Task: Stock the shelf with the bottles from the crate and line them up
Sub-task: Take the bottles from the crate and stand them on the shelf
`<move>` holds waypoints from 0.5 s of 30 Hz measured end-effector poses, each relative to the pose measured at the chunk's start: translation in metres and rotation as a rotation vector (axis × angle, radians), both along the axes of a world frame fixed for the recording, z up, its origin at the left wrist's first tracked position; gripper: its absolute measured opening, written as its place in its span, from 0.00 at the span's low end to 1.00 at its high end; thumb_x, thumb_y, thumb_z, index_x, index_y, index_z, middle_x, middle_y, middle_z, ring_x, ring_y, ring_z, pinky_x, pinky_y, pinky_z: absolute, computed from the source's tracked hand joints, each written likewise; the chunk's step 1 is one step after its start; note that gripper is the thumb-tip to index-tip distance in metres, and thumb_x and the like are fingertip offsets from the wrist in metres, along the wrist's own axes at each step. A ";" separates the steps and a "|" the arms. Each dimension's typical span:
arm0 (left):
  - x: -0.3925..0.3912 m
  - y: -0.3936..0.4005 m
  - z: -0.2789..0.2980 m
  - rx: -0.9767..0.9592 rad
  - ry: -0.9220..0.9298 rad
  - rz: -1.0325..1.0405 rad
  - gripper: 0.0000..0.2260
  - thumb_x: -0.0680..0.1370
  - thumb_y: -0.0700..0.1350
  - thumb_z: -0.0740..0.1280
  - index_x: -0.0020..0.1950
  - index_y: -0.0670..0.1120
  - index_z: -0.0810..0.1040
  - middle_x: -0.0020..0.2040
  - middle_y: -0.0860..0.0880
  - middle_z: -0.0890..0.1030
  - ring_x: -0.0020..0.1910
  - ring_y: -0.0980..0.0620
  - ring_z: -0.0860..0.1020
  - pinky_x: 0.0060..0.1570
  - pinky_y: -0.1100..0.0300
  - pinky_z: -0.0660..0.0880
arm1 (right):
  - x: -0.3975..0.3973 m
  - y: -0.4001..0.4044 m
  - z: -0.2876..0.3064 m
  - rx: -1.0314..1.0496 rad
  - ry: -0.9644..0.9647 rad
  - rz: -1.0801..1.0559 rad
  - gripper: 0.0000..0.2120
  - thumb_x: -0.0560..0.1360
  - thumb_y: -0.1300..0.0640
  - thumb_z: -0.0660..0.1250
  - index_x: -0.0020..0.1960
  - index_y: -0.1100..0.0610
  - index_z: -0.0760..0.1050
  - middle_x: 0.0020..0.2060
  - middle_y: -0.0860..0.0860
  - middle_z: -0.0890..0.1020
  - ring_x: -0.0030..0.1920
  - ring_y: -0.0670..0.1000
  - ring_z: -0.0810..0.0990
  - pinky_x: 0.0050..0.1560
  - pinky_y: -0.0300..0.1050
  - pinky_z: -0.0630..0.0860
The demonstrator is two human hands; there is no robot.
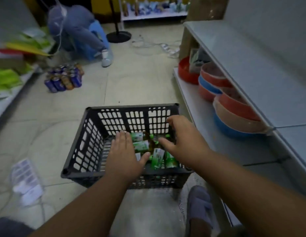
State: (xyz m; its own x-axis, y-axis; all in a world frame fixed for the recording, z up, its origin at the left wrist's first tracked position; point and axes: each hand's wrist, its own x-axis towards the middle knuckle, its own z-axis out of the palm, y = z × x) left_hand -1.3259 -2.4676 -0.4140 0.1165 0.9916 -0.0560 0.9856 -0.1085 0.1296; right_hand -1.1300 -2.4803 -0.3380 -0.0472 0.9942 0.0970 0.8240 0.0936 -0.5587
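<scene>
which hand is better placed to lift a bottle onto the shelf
Right, probably. The right hand is open over the bottles in the crate, on the shelf side; the left hand is farther away.

crate (pixel 90 147): 1 | bottles (pixel 140 145): about 5, partly hidden | hands (pixel 124 151): 2 | basins (pixel 215 77): about 5

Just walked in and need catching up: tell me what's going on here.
A person is reaching both hands into a dark crate on the floor. The left hand and right hand are spread open over green-labelled bottles lying in a jumble at the bottom; neither grips one yet. The shelf on the right has no bottles on it that I can see, and bowls sit on the level below.
</scene>
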 end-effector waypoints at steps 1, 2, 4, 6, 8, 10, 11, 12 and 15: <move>0.000 0.006 -0.011 -0.007 0.006 0.035 0.45 0.76 0.71 0.50 0.79 0.41 0.41 0.80 0.41 0.42 0.78 0.45 0.40 0.76 0.50 0.41 | -0.001 0.014 -0.014 -0.042 -0.021 0.037 0.28 0.73 0.45 0.73 0.69 0.51 0.68 0.62 0.48 0.74 0.61 0.48 0.74 0.60 0.46 0.75; 0.000 0.011 -0.021 -0.014 0.015 0.067 0.46 0.75 0.72 0.48 0.79 0.40 0.41 0.80 0.40 0.42 0.78 0.44 0.40 0.76 0.50 0.40 | -0.003 0.027 -0.028 -0.088 -0.052 0.070 0.28 0.73 0.46 0.73 0.69 0.50 0.68 0.62 0.48 0.74 0.60 0.48 0.74 0.60 0.46 0.75; -0.006 0.019 -0.043 -0.045 0.045 0.113 0.47 0.74 0.73 0.45 0.79 0.39 0.39 0.79 0.38 0.40 0.78 0.43 0.39 0.76 0.49 0.40 | -0.006 0.049 -0.053 -0.178 -0.111 0.123 0.27 0.74 0.47 0.73 0.69 0.50 0.68 0.61 0.48 0.73 0.59 0.48 0.73 0.59 0.45 0.73; -0.019 0.025 -0.063 -0.085 0.098 0.144 0.48 0.73 0.74 0.41 0.77 0.38 0.36 0.78 0.37 0.37 0.77 0.41 0.36 0.76 0.47 0.40 | -0.011 0.067 -0.074 -0.266 -0.147 0.170 0.26 0.74 0.47 0.73 0.68 0.50 0.68 0.60 0.49 0.73 0.59 0.49 0.73 0.59 0.46 0.73; -0.035 0.027 -0.080 -0.139 0.136 0.189 0.49 0.71 0.75 0.37 0.77 0.38 0.34 0.78 0.36 0.36 0.77 0.41 0.35 0.76 0.46 0.42 | -0.021 0.081 -0.095 -0.347 -0.185 0.227 0.25 0.74 0.47 0.72 0.67 0.50 0.68 0.60 0.50 0.73 0.60 0.51 0.73 0.60 0.48 0.73; -0.046 0.027 -0.091 -0.174 0.095 0.247 0.49 0.70 0.75 0.34 0.77 0.38 0.34 0.78 0.36 0.37 0.77 0.41 0.36 0.76 0.46 0.43 | -0.033 0.093 -0.116 -0.412 -0.220 0.283 0.24 0.74 0.48 0.72 0.67 0.51 0.68 0.61 0.50 0.73 0.61 0.52 0.73 0.61 0.50 0.74; -0.048 0.028 -0.094 -0.173 0.068 0.252 0.49 0.70 0.75 0.34 0.77 0.38 0.34 0.78 0.37 0.38 0.77 0.42 0.36 0.76 0.47 0.42 | -0.039 0.098 -0.127 -0.428 -0.233 0.303 0.24 0.74 0.48 0.72 0.67 0.51 0.68 0.61 0.51 0.74 0.61 0.52 0.73 0.60 0.50 0.74; -0.051 0.030 -0.097 -0.161 0.051 0.242 0.49 0.70 0.75 0.35 0.77 0.39 0.34 0.78 0.37 0.37 0.77 0.42 0.36 0.76 0.47 0.41 | -0.045 0.103 -0.138 -0.450 -0.249 0.317 0.24 0.74 0.48 0.72 0.67 0.51 0.68 0.61 0.51 0.74 0.61 0.53 0.74 0.60 0.50 0.74; -0.069 0.040 -0.100 -0.142 0.082 0.210 0.49 0.70 0.75 0.35 0.77 0.38 0.34 0.78 0.37 0.37 0.77 0.43 0.35 0.76 0.47 0.42 | -0.066 0.117 -0.174 -0.526 -0.251 0.335 0.25 0.74 0.47 0.72 0.67 0.53 0.69 0.62 0.54 0.74 0.61 0.55 0.74 0.59 0.49 0.73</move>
